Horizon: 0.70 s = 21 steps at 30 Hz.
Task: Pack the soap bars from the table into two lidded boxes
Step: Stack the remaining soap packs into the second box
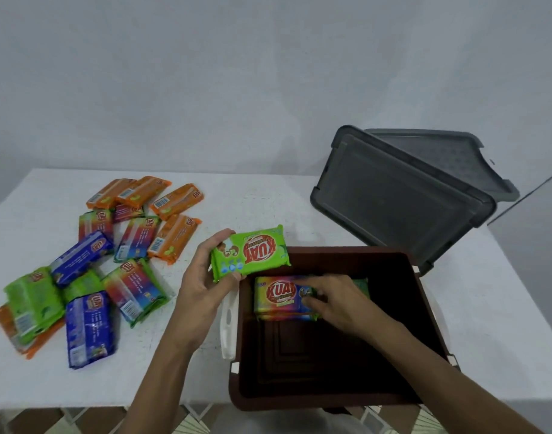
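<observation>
Left hand (202,277) clamps a green soap bar (251,253) over the brown box's (299,355) 11 o'clock rim. Right hand (334,299) touches a rainbow bar (281,297) inside; whether it is gripping, I cannot tell. Packing looks early: next, seat the green bar alongside. Loose bars (90,261) lie at 9 o'clock.

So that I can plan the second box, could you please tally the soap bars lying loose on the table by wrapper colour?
Orange bars: at least 5, the lower-left ones partly hidden
Multicolour bars: 4
Blue bars: 2
Green bars: 2
Total: at least 13 on the table
</observation>
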Each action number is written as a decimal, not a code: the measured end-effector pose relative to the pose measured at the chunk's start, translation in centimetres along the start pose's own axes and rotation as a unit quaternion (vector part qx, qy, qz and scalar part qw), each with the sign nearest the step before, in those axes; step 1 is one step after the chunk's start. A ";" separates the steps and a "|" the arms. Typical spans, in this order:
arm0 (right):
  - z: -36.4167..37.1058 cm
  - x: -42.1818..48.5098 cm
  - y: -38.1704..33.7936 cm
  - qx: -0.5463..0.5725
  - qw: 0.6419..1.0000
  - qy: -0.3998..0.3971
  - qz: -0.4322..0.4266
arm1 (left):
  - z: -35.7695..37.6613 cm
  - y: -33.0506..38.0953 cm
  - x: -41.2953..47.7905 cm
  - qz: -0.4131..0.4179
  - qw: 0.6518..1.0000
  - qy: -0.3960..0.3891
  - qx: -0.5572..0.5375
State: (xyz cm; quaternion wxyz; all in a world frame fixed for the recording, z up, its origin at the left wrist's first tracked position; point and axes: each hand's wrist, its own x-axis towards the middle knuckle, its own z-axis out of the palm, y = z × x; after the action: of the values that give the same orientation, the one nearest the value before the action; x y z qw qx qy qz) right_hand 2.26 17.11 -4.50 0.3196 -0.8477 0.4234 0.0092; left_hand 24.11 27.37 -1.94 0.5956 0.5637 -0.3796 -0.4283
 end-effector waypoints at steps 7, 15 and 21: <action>-3.1 -0.9 -1.8 0.167 0.964 0.202 -0.046 | 0.0 1.4 0.4 0.015 0.999 -0.039 0.015; -5.0 -1.4 -4.7 0.443 0.886 0.007 -0.135 | 2.8 3.7 1.6 0.009 0.996 -0.084 -0.002; -4.8 -2.3 -4.1 0.419 0.899 0.001 -0.125 | 3.6 3.0 2.0 -0.013 0.993 -0.115 0.037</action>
State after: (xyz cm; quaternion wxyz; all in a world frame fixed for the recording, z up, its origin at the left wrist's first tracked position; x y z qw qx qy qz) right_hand 2.57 17.87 2.19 0.6430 -0.6817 0.2788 -0.2101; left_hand 21.66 24.26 1.25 0.5212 0.5376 -0.4536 -0.4832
